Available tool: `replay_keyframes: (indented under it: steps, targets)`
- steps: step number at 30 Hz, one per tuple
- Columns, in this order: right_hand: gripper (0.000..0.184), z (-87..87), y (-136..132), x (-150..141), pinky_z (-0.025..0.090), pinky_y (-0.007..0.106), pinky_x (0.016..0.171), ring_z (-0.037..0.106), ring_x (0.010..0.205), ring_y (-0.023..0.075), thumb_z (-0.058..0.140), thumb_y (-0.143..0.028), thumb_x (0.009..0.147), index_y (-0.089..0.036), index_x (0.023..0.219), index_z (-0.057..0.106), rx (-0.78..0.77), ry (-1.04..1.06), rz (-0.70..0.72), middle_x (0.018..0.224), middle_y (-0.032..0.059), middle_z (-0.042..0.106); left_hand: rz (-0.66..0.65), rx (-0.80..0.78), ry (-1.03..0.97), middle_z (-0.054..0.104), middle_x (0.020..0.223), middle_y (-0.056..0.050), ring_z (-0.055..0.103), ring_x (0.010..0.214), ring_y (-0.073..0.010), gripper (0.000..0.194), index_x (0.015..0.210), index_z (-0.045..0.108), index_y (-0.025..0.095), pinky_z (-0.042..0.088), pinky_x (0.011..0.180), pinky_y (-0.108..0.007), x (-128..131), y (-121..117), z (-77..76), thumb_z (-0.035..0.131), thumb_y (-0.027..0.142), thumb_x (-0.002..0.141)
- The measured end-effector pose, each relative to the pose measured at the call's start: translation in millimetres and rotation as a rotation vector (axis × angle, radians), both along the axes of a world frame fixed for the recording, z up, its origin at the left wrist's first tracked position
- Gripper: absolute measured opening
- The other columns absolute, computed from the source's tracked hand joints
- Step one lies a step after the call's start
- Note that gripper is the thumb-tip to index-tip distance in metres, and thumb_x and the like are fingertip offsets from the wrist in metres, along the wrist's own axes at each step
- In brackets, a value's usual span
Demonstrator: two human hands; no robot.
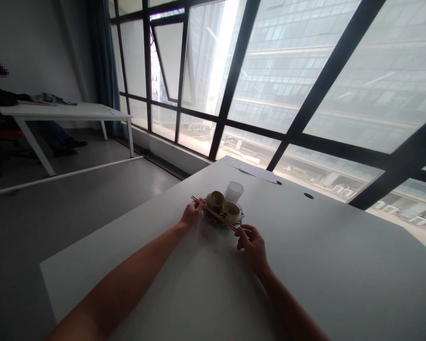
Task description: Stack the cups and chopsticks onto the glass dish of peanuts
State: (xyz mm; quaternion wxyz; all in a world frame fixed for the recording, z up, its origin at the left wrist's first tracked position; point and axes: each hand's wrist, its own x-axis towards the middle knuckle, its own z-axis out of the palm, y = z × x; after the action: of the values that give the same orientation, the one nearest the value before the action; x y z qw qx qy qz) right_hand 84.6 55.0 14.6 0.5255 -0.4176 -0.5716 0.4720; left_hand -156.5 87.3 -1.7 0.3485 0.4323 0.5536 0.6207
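Note:
A pair of wooden chopsticks [218, 215] runs slantwise between my hands, in front of two small cups. My left hand [193, 213] is closed on the chopsticks near their upper left end. At their lower right end my right hand [252, 244] pinches them. Behind the chopsticks stand the left cup [216, 198] and the right cup [231, 211], both yellowish with dark markings. Both cups rest on a plate [240, 220] with a wavy, patterned rim, partly hidden. A translucent plastic container [234, 190] stands just beyond the cups.
The white table [323, 255] carries papers [259, 174] at its far edge and a round cable hole [308, 195]. Large windows [287, 61] rise behind it. At the far left a person in dark clothes [3, 102] sits by another white table [74, 110].

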Motion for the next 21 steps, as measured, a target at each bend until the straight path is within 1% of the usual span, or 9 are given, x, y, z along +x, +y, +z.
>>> replay_keyframes:
  steps: [2, 4, 5, 7, 11, 13, 16, 18, 21]
  targets:
    - [0.058, -0.4, 0.5, 0.4, 0.045, 0.024, 0.040, 0.052, 0.042, 0.0107, 0.080, -0.062, 0.065, -0.016, 0.093, 0.058, -0.002, 0.000, -0.003, 0.070, 0.0015, 0.065, -0.051, -0.003, -0.010, 0.055, 0.140, -0.019, 0.050, 0.131, -0.0303, 0.067, 0.129, 0.057, 0.007, 0.040, 0.107, -0.034, 1.2, 1.9, 1.1, 0.068, 0.052, 0.079]
    - [0.059, -0.1, 0.3, -0.1, 0.045, 0.024, 0.041, 0.053, 0.044, 0.0107, 0.082, -0.059, 0.064, -0.016, 0.095, 0.057, -0.009, 0.000, 0.012, 0.073, 0.0015, 0.065, -0.121, 0.000, -0.021, 0.046, 0.147, -0.019, 0.045, 0.136, -0.0300, 0.075, 0.136, 0.050, 0.007, 0.037, 0.110, -0.034, 2.7, 3.6, 2.4, 0.069, 0.052, 0.078]
    - [0.059, 0.0, 0.1, -0.4, 0.045, 0.023, 0.041, 0.053, 0.044, 0.0105, 0.083, -0.058, 0.063, -0.016, 0.096, 0.057, -0.011, -0.001, 0.023, 0.074, 0.0014, 0.064, -0.148, 0.004, -0.021, 0.046, 0.148, -0.019, 0.044, 0.136, -0.0299, 0.078, 0.138, 0.048, 0.008, 0.036, 0.111, -0.034, 3.5, 4.2, 2.9, 0.070, 0.053, 0.078]
    - [0.059, -0.3, -0.7, -1.1, 0.044, 0.022, 0.040, 0.052, 0.046, 0.0101, 0.083, -0.058, 0.064, -0.016, 0.097, 0.057, -0.004, -0.006, 0.040, 0.074, 0.0005, 0.063, -0.166, 0.010, -0.010, 0.049, 0.145, -0.019, 0.045, 0.136, -0.0303, 0.082, 0.138, 0.046, 0.007, 0.034, 0.113, -0.036, 4.6, 5.3, 3.1, 0.071, 0.054, 0.076]
    - [0.057, -4.6, -2.6, -1.1, 0.044, 0.022, 0.040, 0.051, 0.048, 0.0097, 0.081, -0.057, 0.066, -0.018, 0.099, 0.056, 0.043, -0.035, 0.083, 0.077, -0.0008, 0.060, -0.118, 0.021, 0.001, 0.053, 0.140, -0.021, 0.046, 0.134, -0.0321, 0.082, 0.133, 0.050, 0.007, 0.032, 0.114, -0.039, 5.2, 8.0, -0.3, 0.074, 0.055, 0.071]
    - [0.055, -7.9, -3.3, -0.9, 0.043, 0.021, 0.040, 0.050, 0.050, 0.0095, 0.081, -0.055, 0.067, -0.019, 0.100, 0.056, 0.067, -0.066, 0.113, 0.080, -0.0004, 0.060, -0.099, 0.033, -0.013, 0.058, 0.135, -0.020, 0.050, 0.130, -0.0325, 0.079, 0.129, 0.053, 0.009, 0.036, 0.111, -0.040, 5.2, 9.7, -2.3, 0.075, 0.055, 0.069]
    - [0.049, -11.9, -3.4, -0.9, 0.041, 0.021, 0.041, 0.052, 0.053, 0.0112, 0.078, -0.051, 0.072, -0.019, 0.102, 0.056, 0.119, -0.143, 0.137, 0.080, 0.0010, 0.061, -0.103, 0.051, -0.029, 0.066, 0.122, -0.016, 0.059, 0.119, -0.0321, 0.075, 0.124, 0.057, 0.011, 0.043, 0.103, -0.041, 5.2, 11.9, -3.5, 0.075, 0.056, 0.067]
    - [0.042, -13.7, -2.3, -1.2, 0.042, 0.022, 0.045, 0.054, 0.055, 0.0128, 0.073, -0.049, 0.077, -0.018, 0.101, 0.058, 0.176, -0.202, 0.122, 0.076, 0.0013, 0.062, -0.107, 0.051, -0.026, 0.069, 0.114, -0.014, 0.062, 0.112, -0.0312, 0.073, 0.120, 0.058, 0.011, 0.046, 0.099, -0.040, 4.8, 12.4, -2.7, 0.076, 0.056, 0.065]
    - [0.032, -16.5, 1.4, -1.6, 0.045, 0.023, 0.050, 0.055, 0.055, 0.0140, 0.067, -0.045, 0.081, -0.017, 0.095, 0.061, 0.290, -0.290, 0.042, 0.068, 0.0004, 0.062, -0.099, 0.029, -0.006, 0.071, 0.106, -0.012, 0.065, 0.105, -0.0297, 0.071, 0.116, 0.060, 0.011, 0.049, 0.094, -0.039, 3.5, 10.3, -0.2, 0.076, 0.056, 0.063]
